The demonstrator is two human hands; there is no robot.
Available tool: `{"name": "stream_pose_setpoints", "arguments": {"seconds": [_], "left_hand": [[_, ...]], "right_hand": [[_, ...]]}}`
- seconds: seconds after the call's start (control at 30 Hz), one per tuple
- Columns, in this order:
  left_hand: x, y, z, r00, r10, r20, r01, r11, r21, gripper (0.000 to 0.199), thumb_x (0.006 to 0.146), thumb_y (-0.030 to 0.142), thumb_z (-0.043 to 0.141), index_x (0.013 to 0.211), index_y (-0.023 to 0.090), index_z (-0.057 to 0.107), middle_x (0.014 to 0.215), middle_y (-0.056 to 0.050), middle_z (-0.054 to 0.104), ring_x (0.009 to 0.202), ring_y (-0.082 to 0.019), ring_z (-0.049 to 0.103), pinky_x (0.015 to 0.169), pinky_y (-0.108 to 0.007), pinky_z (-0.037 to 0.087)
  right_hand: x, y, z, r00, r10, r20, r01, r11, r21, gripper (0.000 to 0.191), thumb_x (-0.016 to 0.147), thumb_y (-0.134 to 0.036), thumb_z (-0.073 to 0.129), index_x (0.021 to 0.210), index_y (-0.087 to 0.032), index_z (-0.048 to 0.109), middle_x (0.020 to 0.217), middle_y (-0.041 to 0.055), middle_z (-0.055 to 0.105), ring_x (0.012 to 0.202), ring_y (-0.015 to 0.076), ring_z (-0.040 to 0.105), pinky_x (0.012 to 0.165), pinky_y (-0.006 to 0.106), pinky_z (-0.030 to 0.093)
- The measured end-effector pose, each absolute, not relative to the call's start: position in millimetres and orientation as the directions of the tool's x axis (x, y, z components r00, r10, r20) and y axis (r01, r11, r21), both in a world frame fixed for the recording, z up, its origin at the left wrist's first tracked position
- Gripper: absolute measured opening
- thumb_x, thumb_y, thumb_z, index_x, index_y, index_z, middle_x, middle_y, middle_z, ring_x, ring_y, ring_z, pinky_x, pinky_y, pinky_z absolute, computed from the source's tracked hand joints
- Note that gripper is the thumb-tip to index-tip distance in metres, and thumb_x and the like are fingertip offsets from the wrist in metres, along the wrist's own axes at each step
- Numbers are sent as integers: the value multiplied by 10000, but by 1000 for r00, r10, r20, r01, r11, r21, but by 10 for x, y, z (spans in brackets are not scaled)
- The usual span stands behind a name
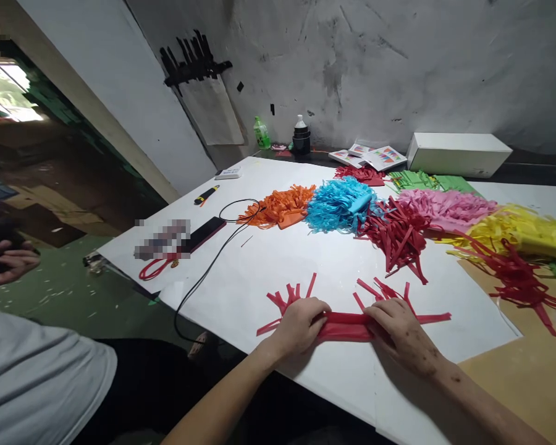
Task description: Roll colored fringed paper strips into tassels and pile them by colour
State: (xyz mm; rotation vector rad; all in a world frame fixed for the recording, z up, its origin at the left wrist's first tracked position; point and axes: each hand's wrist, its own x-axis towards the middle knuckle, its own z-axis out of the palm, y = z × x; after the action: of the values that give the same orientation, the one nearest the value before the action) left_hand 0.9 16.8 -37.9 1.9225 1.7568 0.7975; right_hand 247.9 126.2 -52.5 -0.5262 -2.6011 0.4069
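Note:
A red tissue-paper tassel strip (345, 327) lies across the near edge of the white table, its smooth folded band stretched between my two hands. My left hand (303, 324) is closed round the band's left end. On the right end, my right hand (393, 327) grips it with curled fingers. Cut red fringe fans out beyond both hands. Just behind lie a loose red tassel bunch (398, 238), a blue one (340, 204) and an orange one (280, 207).
Pink (445, 207) and yellow (523, 232) fringe piles spread to the right. A phone (206, 235), a black cable (199, 281) and a utility knife (207, 195) lie left. A white box (458, 154) stands by the wall. Another person's hand (12, 262) is at far left.

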Motion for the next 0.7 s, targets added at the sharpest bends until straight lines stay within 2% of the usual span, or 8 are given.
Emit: {"name": "stream_pose_setpoints", "arguments": {"seconds": [0.1,0.27,0.37,0.47,0.7], "left_hand": [[14,214,-367,-4,998,68,772,-40,635,216,867,103,546,1019,205,660,969,-28,721,864,-197,646,751,-308,476],[66,193,-380,-42,993,113,821,-29,569,180,848,122,589,1005,188,646,931,-46,696,854,-215,621,765,-334,454],[88,181,-374,-97,989,108,813,16,583,75,890,180,570,864,187,641,832,-33,672,779,-198,596,713,-320,427],[91,187,-360,-101,990,95,794,22,608,165,883,155,541,734,188,604,749,-15,641,721,-180,567,674,-306,397],[51,158,-345,-96,993,69,700,18,714,109,808,110,560,733,188,576,760,2,636,740,-170,560,702,-297,409]], "right_hand": [[2407,1347,-597,-822,462,334,320,859,-399,183,932,-89,462,954,-217,591,856,32,641,801,221,565,820,397,391],[2317,1414,-589,-831,505,232,353,802,-482,170,934,-119,490,824,-213,578,768,-12,641,727,184,547,820,388,375],[2294,1418,-550,-831,520,195,366,777,-512,171,923,-146,522,771,-210,568,725,-28,622,708,171,539,828,386,369],[2290,1433,-514,-834,529,156,375,752,-543,155,900,-168,560,750,-206,553,721,-36,607,724,167,543,842,390,359],[2281,1516,-466,-857,504,112,364,743,-561,218,966,-249,515,760,-211,573,781,-20,621,810,185,566,893,423,322]]}}
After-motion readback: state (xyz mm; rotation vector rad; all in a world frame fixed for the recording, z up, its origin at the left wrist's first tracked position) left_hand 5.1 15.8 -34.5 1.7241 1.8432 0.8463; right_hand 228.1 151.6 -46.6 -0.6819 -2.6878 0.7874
